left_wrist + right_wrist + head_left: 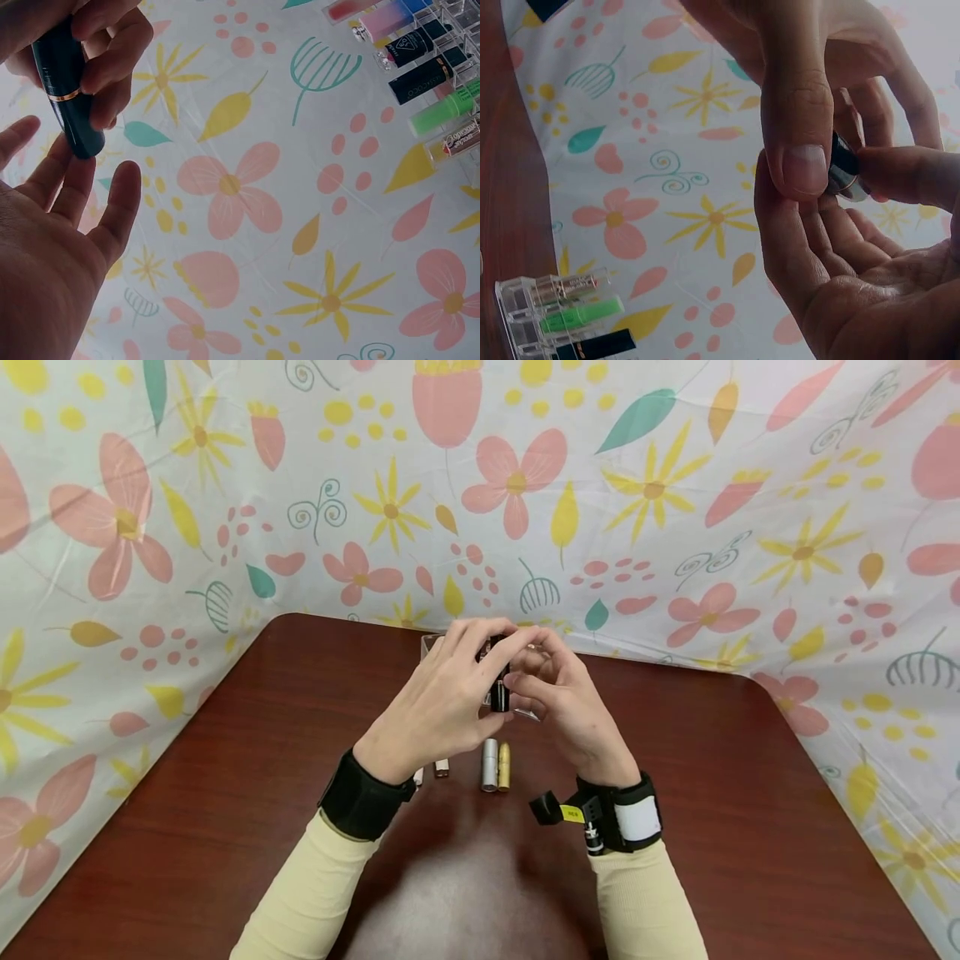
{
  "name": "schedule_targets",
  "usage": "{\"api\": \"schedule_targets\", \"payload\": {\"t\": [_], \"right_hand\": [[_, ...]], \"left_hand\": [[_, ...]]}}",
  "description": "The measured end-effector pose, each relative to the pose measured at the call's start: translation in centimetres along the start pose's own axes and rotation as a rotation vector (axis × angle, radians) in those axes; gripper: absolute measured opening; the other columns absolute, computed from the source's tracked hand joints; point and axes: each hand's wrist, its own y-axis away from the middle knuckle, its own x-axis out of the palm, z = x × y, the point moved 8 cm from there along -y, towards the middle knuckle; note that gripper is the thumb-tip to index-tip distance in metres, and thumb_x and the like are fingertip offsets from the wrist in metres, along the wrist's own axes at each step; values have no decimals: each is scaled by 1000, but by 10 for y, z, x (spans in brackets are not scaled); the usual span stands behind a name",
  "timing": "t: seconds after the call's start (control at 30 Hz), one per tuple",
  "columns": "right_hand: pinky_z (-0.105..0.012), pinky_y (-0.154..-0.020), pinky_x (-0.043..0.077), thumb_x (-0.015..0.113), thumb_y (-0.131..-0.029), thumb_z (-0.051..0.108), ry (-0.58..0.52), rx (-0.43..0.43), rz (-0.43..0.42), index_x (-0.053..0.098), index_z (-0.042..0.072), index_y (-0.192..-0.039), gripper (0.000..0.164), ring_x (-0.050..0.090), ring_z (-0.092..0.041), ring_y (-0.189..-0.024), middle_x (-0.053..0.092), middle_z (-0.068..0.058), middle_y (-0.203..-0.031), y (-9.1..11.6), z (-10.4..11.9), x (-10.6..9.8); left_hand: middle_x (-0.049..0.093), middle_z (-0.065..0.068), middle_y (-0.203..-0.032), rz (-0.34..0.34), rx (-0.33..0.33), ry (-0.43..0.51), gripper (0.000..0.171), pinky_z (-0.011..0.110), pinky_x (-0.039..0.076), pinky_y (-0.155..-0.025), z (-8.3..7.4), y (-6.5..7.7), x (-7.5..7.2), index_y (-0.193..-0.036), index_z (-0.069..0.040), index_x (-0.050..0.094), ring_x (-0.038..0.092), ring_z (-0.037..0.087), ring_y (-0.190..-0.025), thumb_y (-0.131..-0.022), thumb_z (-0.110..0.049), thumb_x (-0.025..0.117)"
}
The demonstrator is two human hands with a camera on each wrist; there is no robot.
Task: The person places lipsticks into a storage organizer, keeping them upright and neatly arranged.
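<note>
Both hands are raised over the middle of the table. Held in my right hand (566, 710) is a dark lipstick tube (64, 82) with a gold ring, its fingers curled round it in the left wrist view. My left hand (435, 702) has fingers extended, fingertips at the tube's lower end; their exact contact is partly hidden. In the right wrist view the left thumb (802, 142) covers much of the tube. Behind the hands is a clear lipstick organizer (514, 322), with a green tube (450, 109) and a black tube (420, 82) among others in it.
Nearer the person, a silver tube (489, 766) and a gold tube (504, 767) lie side by side on the brown table (735, 793). More small tubes (442, 767) lie by the left wrist. A flower-patterned cloth (517, 518) hangs behind the table.
</note>
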Motion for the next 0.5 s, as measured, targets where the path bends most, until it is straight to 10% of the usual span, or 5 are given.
{"api": "schedule_targets", "payload": {"t": [0.17, 0.5], "right_hand": [[-25, -67, 50, 52, -97, -5, -47, 19, 20, 47, 16, -129, 38, 55, -13, -77, 61, 3, -92, 0, -2, 2], [-29, -65, 53, 69, -89, -2, 192, 7, -34, 56, 13, -124, 40, 57, -19, -78, 59, -3, -97, -5, -7, -1]], "left_hand": [[51, 8, -140, 28, -21, 41, 94, 39, 46, -102, 4, 1, 2, -155, -19, 39, 49, 27, -124, -75, -26, 88], [57, 4, -134, 35, -22, 38, 99, 35, 47, -96, 10, 2, 4, -157, -16, 37, 50, 23, -123, -71, -18, 84]]}}
